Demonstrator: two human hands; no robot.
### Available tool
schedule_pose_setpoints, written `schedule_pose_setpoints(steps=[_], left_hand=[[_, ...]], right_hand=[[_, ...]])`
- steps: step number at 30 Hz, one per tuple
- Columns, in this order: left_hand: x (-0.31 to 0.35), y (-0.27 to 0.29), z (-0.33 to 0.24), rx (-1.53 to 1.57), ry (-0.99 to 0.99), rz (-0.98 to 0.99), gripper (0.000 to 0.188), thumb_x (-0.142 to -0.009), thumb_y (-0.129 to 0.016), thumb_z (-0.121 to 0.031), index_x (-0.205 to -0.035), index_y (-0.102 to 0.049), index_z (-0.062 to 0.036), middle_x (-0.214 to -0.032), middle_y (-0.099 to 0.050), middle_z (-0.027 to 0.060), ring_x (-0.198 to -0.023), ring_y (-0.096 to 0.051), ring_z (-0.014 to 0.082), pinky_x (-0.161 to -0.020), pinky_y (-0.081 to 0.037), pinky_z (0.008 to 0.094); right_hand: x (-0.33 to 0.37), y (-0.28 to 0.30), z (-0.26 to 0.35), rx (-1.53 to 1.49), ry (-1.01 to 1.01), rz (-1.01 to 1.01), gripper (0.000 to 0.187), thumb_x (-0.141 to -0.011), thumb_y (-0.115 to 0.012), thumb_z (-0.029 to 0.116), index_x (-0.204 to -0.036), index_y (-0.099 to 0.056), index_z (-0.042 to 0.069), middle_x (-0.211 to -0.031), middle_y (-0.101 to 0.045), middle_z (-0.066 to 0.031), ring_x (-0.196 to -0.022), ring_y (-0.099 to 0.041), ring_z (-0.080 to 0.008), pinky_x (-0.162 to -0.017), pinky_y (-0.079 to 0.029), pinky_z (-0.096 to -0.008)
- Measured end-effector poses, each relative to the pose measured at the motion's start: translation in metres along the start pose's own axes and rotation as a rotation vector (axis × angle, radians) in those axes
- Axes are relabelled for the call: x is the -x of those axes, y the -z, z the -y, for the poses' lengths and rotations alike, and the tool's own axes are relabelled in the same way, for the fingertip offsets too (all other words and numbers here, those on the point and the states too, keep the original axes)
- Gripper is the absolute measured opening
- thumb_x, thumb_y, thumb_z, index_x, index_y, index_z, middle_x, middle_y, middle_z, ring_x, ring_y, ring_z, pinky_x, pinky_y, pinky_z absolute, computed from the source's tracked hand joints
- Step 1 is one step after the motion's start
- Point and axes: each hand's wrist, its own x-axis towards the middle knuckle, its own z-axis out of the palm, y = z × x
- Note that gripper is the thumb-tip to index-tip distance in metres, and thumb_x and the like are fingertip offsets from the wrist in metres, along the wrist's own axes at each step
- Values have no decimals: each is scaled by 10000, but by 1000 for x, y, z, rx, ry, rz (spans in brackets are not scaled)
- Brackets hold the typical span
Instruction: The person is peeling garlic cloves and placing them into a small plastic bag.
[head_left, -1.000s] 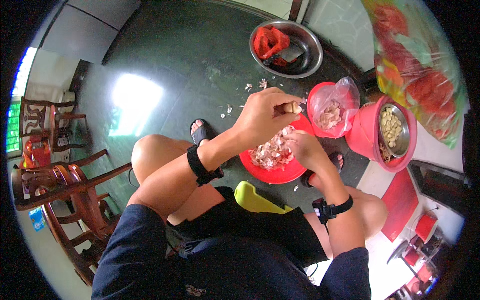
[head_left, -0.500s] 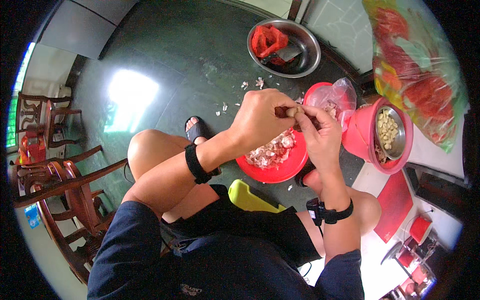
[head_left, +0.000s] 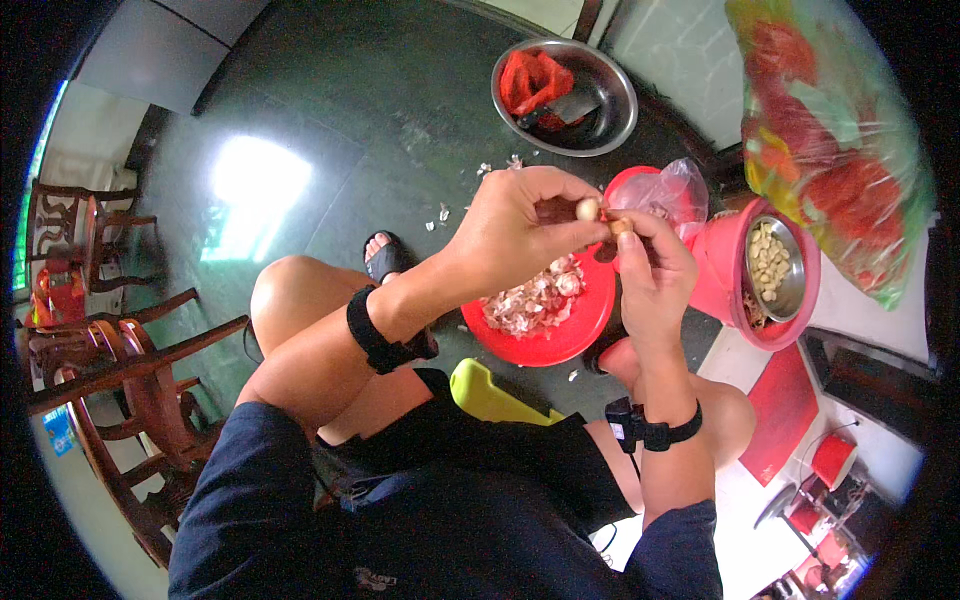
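Note:
My left hand (head_left: 525, 215) is closed in a pinch, with a pale garlic clove (head_left: 588, 209) at its fingertips. Close beside it, my right hand (head_left: 655, 262) has thumb and forefinger pressed together; a small brownish bit shows at the tips, too small to name. Both hands are held over a red basin (head_left: 560, 350) heaped with garlic bulbs and loose papery skins (head_left: 530, 308). To the right, a steel bowl of peeled garlic cloves (head_left: 768, 262) sits in the mouth of a pink bucket (head_left: 715, 285).
A steel basin (head_left: 625, 125) with a red net bag (head_left: 533, 80) and a cleaver (head_left: 570, 105) stands ahead. Behind the red basin is a clear plastic bag (head_left: 675, 190). A filled plastic bag (head_left: 830, 160) hangs at right. Wooden chairs (head_left: 130, 370) stand at left; bits of skin dot the floor.
My fingertips have drawn slightly apart, and the pale clove now shows in the left hand. The view has shifted a little; the bowls and basins stay put.

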Motion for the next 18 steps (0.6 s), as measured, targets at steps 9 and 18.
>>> schedule_pose_setpoints(steps=[9,18], left_hand=[[-10,-1,4,326,214,9,339,-797,-634,87,-1111,-573,-25,-937,-613,23,-771,-579,95,-654,-479,234],[-15,-13,9,-344,-404,-126,367,-714,-842,-45,-1070,-790,-113,-826,-650,75,-655,-609,192,-588,-504,302]], right_hand=[[3,-6,10,12,35,-97,200,-935,-631,-29,-1131,-670,-32,-1006,-722,-90,-783,-666,-96,-720,-550,-254],[5,-16,10,49,36,-191,166,-922,-705,0,-1072,-659,-55,-953,-730,-105,-808,-670,-91,-728,-555,-256]])
